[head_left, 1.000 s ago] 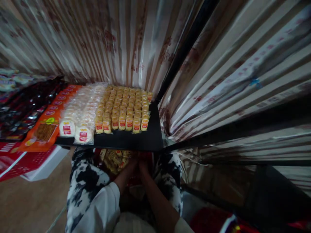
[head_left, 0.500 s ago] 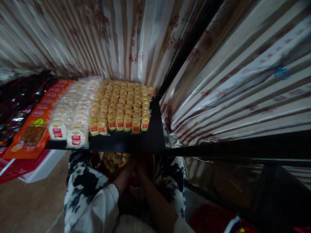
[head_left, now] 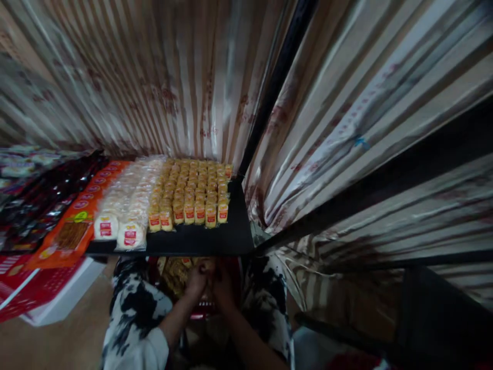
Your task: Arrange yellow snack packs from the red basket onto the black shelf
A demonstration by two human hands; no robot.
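Note:
Below the front edge of a black shelf, my left hand and my right hand are close together over a red basket between my knees. Both look closed, with fingers curled inward and meeting. A pale yellowish spot shows at the fingertips, but dimness and blur hide what it is. Small yellow wrapped packets fill the basket's left part, beside my left hand. On the shelf above, similar yellow packets with red labels stand in tight rows.
Left of the rows lie white round packets, an orange snack bag and dark shiny packages. A red crate and a white box are at lower left. Striped curtains hang behind dark metal bars.
My hands have come up slightly from deeper under the shelf edge and show more clearly above the basket. The camera has tilted, so the shelf sits lower in view.

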